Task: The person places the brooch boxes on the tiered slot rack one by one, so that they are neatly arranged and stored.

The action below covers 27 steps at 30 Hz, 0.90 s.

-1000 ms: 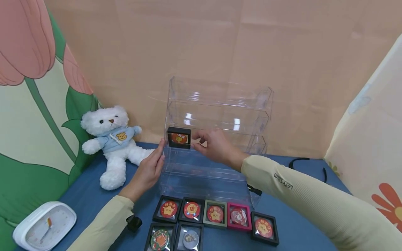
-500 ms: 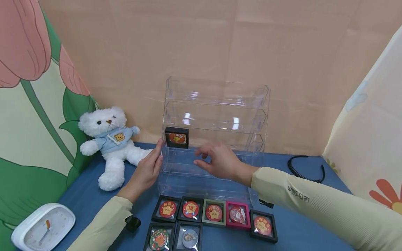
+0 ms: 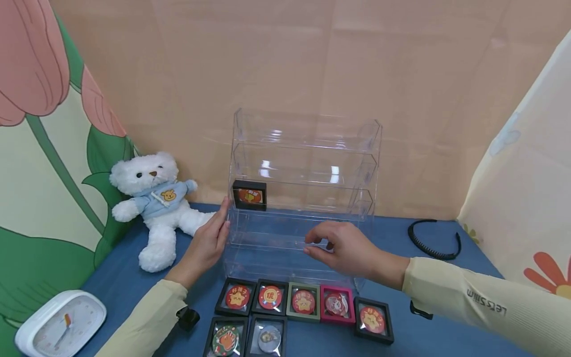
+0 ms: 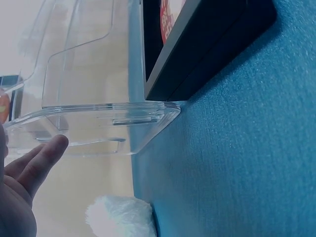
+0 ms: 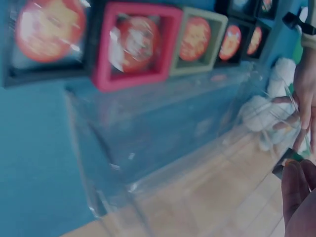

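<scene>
A clear tiered display rack (image 3: 308, 147) stands on the blue cloth. On its middle tier, at the left end, a black framed badge box (image 3: 249, 195) with a red and orange round badge stands upright. My left hand (image 3: 206, 248) rests its extended fingers against the rack's left side; the left wrist view shows these fingers (image 4: 45, 160) beside the clear end panel. Over the lower tiers, to the right of the box, hovers my right hand (image 3: 345, 248), loosely curled and holding nothing. The right wrist view is blurred.
Several framed badge boxes lie in front of the rack, among them a green one (image 3: 304, 301), a pink one (image 3: 337, 305) and a black one (image 3: 373, 321). A white teddy bear (image 3: 156, 198) sits left, a white clock (image 3: 61, 323) front left, a black coiled band (image 3: 432, 250) right.
My right hand has come away from the black badge box and moved right and down, towards me. The box stays on the tier. My left hand keeps its place at the rack's side.
</scene>
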{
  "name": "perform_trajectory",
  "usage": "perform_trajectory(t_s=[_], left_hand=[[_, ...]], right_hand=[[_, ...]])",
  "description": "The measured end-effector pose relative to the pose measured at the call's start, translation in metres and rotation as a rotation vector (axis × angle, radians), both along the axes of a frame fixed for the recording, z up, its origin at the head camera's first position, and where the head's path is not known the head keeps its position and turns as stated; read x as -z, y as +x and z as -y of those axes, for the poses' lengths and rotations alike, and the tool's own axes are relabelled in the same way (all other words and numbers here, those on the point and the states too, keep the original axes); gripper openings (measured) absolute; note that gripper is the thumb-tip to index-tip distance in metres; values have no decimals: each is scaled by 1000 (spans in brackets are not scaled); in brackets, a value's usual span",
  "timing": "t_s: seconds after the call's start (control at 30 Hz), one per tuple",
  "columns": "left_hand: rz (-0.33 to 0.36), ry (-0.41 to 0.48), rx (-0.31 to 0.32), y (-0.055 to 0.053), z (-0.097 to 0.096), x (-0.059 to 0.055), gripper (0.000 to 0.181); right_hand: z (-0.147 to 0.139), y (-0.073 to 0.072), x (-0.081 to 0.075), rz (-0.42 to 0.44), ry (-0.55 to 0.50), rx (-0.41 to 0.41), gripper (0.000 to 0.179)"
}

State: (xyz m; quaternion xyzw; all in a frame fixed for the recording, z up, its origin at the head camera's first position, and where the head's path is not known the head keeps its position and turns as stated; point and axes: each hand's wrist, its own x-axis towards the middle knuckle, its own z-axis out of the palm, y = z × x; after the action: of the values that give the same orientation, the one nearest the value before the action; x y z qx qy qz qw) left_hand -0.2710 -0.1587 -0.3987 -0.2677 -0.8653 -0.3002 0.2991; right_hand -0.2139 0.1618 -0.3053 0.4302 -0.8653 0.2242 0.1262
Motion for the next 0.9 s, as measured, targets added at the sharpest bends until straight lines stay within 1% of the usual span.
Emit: perform_trajectory(t_s=[0.17, 0.3, 0.4, 0.57, 0.77, 0.8, 0.9], left_hand=[[-3, -2, -7, 0, 0, 0, 69], [2, -4, -13, 1, 0, 0, 69], [4, -6, -13, 1, 0, 1, 69], [9, -7, -21, 1, 0, 0, 69], [6, 3, -15, 1, 0, 0, 68], [11, 7, -13, 1, -1, 0, 68], [27, 9, -15, 2, -2, 1, 68]], right_hand=[[-24, 13, 6, 46, -44, 15, 10], [-44, 19, 13, 48, -99, 37, 10], [-56, 26, 19, 35, -132, 75, 9], [-72, 36, 28, 51, -156, 154, 12], [-91, 47, 46, 12, -188, 249, 20], [-95, 49, 50, 14, -186, 264, 21], [-109, 54, 62, 66, -170, 297, 20]])
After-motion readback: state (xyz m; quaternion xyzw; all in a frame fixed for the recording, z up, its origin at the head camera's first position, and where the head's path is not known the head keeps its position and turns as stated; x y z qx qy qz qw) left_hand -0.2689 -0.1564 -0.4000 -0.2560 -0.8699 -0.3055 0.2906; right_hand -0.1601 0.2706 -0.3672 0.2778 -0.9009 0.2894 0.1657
